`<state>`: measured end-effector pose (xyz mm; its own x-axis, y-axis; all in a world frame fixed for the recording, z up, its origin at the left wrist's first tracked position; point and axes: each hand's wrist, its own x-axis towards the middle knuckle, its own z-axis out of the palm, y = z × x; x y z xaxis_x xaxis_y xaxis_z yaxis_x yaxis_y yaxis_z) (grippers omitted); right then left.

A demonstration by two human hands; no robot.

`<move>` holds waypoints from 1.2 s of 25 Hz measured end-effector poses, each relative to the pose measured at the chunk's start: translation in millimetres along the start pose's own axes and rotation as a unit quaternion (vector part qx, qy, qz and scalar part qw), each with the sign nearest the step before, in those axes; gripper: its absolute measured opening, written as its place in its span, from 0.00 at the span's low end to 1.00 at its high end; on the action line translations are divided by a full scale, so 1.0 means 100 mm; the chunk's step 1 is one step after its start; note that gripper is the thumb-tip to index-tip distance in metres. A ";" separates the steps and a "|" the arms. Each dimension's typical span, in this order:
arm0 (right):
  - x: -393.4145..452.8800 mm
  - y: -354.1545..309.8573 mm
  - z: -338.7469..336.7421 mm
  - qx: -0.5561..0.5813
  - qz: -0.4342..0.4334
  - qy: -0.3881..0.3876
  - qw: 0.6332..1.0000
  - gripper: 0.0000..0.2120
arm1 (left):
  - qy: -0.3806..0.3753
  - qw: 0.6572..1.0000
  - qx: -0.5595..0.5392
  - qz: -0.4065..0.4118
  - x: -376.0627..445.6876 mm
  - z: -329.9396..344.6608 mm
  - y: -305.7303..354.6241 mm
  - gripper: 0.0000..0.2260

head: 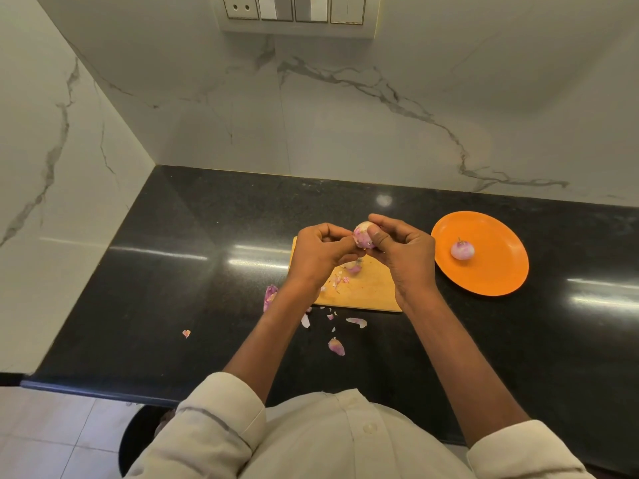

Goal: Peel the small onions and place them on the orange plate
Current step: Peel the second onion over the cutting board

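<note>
A black polished counter [173, 288] fills the corner between white marble-patterned walls [345, 115], with a switch panel [294, 12] high on the back wall. On the counter, right of centre, lies the orange plate [498, 271], and on it sits one peeled onion [462, 249] — pale with purple streaks, a small dark tip on top. Left of the plate, apart from it, a wooden cutting board [366, 292] lies flat, partly hidden under the hands. Above the board both hands meet around a second onion [362, 234]: the right hand [404, 250] has its grip curled round it, thumb pressed on the near side, while the left hand [318, 252] pinches at its left edge with curled fingers. Another onion piece [354, 266] rests on the board just beneath the hands. Loose purple skins [336, 346] are scattered on the counter near the board's front edge — the largest [270, 296] beside the left wrist.
</note>
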<state>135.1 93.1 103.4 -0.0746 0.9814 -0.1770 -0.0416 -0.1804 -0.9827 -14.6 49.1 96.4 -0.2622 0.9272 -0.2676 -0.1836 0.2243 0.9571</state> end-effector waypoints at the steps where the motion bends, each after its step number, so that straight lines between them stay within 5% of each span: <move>1: -0.01 0.01 0.01 -0.006 -0.003 -0.004 1.000 0.11 | 0.013 1.000 0.001 -0.013 0.00 0.02 0.00 0.12; 9: -0.01 0.08 0.10 -0.051 0.000 -0.003 0.999 0.13 | 0.085 0.995 0.031 -0.044 0.03 0.08 -0.04 0.08; 26: -0.09 0.02 0.16 0.061 0.084 0.027 0.994 0.12 | 0.119 0.989 0.082 -0.020 0.00 0.09 -0.08 0.06; 30: -0.08 -0.01 0.15 0.068 0.074 0.038 0.994 0.11 | 0.048 0.996 0.064 -0.024 0.00 -0.02 -0.05 0.07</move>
<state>121.0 84.1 106.7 -0.0140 0.9446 -0.3279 -0.1707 -0.3254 -0.9301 -15.2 47.4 91.3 -0.3468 0.8825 -0.3177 -0.0779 0.3105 0.9474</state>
